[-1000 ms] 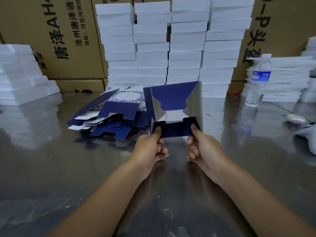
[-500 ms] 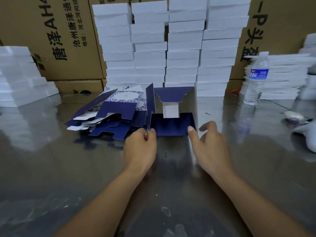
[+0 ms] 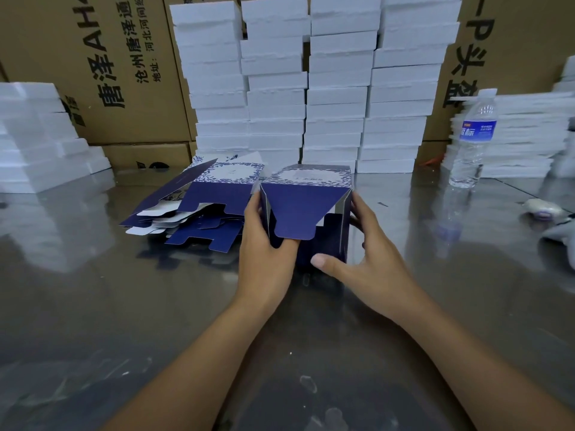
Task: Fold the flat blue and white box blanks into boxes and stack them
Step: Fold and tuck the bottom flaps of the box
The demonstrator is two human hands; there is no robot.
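Note:
A half-formed blue and white box (image 3: 306, 200) stands on the shiny table (image 3: 93, 306) at the centre, its open end towards me and a blue tongue flap folded down over that opening. My left hand (image 3: 264, 244) grips the box's left wall, fingertips under the flap. On the other side, my right hand (image 3: 364, 259) holds the right wall, thumb pressed low at the front. A pile of flat blue and white blanks (image 3: 199, 206) lies just left of the box.
Four tall stacks of white foam blocks (image 3: 311, 88) rise behind the box, before brown cartons (image 3: 93, 73). More foam (image 3: 37, 135) sits far left, and more (image 3: 522, 135) at the right. A water bottle (image 3: 474, 138) stands right; a small white object (image 3: 543, 209) lies near the right edge.
The blank went from held up in front of me to resting on the table. Its walls closed into a box shape and the upper flap swung down over the opening.

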